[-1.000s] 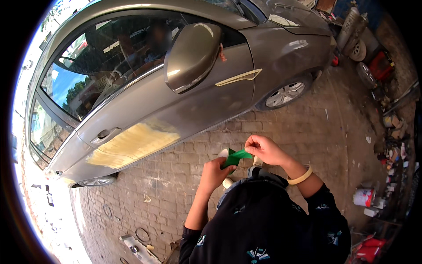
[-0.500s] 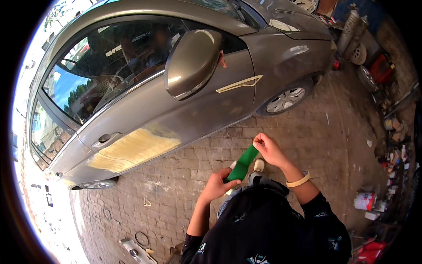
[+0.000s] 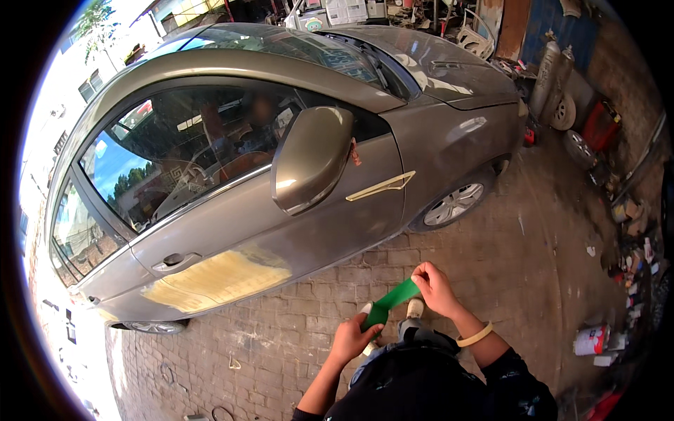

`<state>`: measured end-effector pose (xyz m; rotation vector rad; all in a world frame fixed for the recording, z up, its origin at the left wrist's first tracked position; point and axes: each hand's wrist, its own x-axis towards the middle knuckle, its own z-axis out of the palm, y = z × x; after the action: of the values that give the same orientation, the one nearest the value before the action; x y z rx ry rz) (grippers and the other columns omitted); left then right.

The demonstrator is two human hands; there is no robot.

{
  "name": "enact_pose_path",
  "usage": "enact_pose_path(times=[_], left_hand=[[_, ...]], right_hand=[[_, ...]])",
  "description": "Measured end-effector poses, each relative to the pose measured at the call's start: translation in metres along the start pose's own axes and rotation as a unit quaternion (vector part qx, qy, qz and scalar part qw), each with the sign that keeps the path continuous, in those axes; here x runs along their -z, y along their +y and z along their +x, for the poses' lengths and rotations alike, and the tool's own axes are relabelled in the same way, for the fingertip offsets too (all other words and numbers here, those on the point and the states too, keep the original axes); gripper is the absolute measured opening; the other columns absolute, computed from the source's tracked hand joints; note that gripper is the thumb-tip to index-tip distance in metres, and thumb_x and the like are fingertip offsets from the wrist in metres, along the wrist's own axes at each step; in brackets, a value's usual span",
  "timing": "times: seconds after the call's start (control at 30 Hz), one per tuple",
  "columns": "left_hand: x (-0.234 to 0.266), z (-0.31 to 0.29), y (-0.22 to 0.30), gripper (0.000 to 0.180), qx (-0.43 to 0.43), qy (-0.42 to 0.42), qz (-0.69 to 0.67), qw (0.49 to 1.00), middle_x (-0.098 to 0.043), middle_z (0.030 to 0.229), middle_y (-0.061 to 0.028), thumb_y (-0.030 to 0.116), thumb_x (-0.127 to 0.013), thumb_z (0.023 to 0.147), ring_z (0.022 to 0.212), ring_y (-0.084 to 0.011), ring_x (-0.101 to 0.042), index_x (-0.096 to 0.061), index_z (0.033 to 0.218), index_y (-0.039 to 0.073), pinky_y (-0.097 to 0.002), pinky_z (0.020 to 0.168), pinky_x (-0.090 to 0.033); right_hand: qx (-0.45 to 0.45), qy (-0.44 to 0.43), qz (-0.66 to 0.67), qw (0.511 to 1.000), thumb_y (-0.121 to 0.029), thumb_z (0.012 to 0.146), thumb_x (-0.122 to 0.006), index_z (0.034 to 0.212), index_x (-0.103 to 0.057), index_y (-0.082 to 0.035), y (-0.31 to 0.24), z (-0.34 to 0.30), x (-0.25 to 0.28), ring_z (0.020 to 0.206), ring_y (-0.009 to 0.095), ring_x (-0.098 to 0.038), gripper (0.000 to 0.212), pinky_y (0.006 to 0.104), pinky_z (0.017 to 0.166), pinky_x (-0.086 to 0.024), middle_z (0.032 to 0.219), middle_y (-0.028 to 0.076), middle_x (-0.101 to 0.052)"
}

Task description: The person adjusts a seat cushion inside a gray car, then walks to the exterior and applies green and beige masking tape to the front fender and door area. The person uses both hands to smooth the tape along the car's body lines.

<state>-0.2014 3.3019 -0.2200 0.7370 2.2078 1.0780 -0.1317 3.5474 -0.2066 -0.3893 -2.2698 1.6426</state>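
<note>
Green tape (image 3: 399, 295) was stretched between the left hand (image 3: 349, 339) and right hand (image 3: 437, 290), above a brick floor (image 3: 288, 344) beside a car (image 3: 421, 133).
The left hand gripped the roll (image 3: 376, 318); the right hand pinched the pulled-out end. The length drawn out joined the roll, and none showed on the door's (image 3: 316, 245) yellowish patch (image 3: 217, 281). At far right sat a white-and-red can (image 3: 590, 341), its contents impossible to make out.

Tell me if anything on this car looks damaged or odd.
Yes: the front door has a large yellowish patch below its handle. Its uneven edges and pale colour stand out against the grey-brown paint around it.
</note>
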Motion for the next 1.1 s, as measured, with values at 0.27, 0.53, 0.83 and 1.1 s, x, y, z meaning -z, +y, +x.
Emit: enact_pose_path(times=[0.27,0.53,0.83,1.1], left_hand=[[-0.024,0.052,-0.032,0.035,0.043,-0.030,0.035,0.998,-0.071,0.070,-0.0039,0.042,-0.066,0.086,0.069,-0.0219,-0.070,-0.068,0.091,0.008,-0.0361,0.064,-0.053],[-0.055,0.077,-0.037,0.032,-0.010,-0.118,-0.016,0.993,-0.070,0.071,-0.0089,0.037,-0.069,0.085,0.065,-0.0211,-0.071,-0.066,0.089,0.005,-0.0342,0.062,-0.054],[-0.086,0.126,-0.025,0.044,-0.033,-0.140,0.021,0.989,-0.066,0.080,-0.0186,0.045,-0.070,0.082,0.075,-0.0381,-0.066,-0.062,0.106,0.008,-0.0455,0.066,-0.050],[-0.103,0.203,-0.023,0.049,0.083,-0.014,0.193,0.978,-0.068,0.083,-0.0191,0.047,-0.066,0.084,0.077,-0.0405,-0.066,-0.054,0.115,0.011,-0.0500,0.066,-0.052]], right_hand=[[-0.015,0.050,-0.043,0.998,-0.007,0.094,-0.060,0.095,-0.052,0.000,0.026,-0.004,0.002,0.073,0.013,-0.056,0.011,0.0295,0.068,-0.047,0.083,0.007,-0.061],[-0.214,-0.003,0.045,0.976,-0.010,0.088,-0.069,0.095,-0.059,-0.001,0.152,-0.006,0.039,0.079,0.011,-0.061,0.015,0.0263,0.073,-0.050,0.086,0.005,-0.065],[-0.226,-0.127,0.083,0.962,-0.007,0.088,-0.069,0.093,-0.060,-0.003,0.244,0.075,0.072,0.078,0.007,-0.059,0.012,0.0228,0.069,-0.049,0.086,0.001,-0.063],[-0.069,-0.089,0.054,0.992,-0.007,0.086,-0.071,0.089,-0.058,-0.002,0.260,0.172,0.088,0.072,0.007,-0.059,0.014,0.0242,0.065,-0.049,0.079,0.001,-0.064]])
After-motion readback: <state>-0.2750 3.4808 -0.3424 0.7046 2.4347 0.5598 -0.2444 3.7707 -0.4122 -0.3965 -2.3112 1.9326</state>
